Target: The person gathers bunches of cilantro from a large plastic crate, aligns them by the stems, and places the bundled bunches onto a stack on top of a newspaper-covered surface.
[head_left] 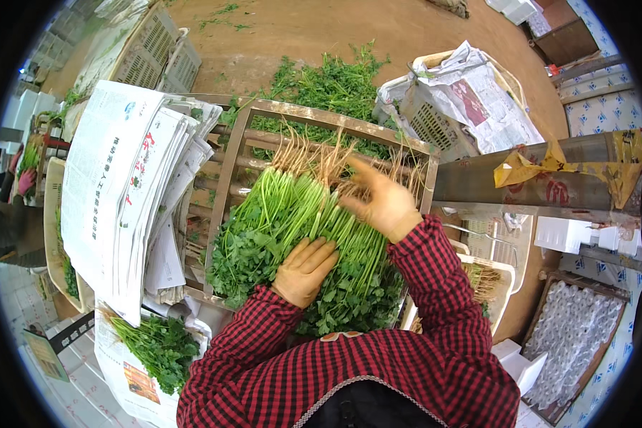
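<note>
Resting my left hand (306,271) flat on the greens (246,246) atop the desk (232,160), right hand (381,203) half-open by their roots (303,157), I could snap stems (299,198) by pressing or tugging too hard.

Leafy greens (299,203), unbundled, across slatted rack (228,171): tan roots (289,155) far, leaves (244,246) near.

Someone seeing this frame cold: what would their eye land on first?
Probably the broad pile of leafy green stalks on the metal rack at centre, with the left hand lying on it and the right hand by the brown roots. Next, the thick stack of newspapers to its left, and the newspaper-draped crate at upper right.
</note>
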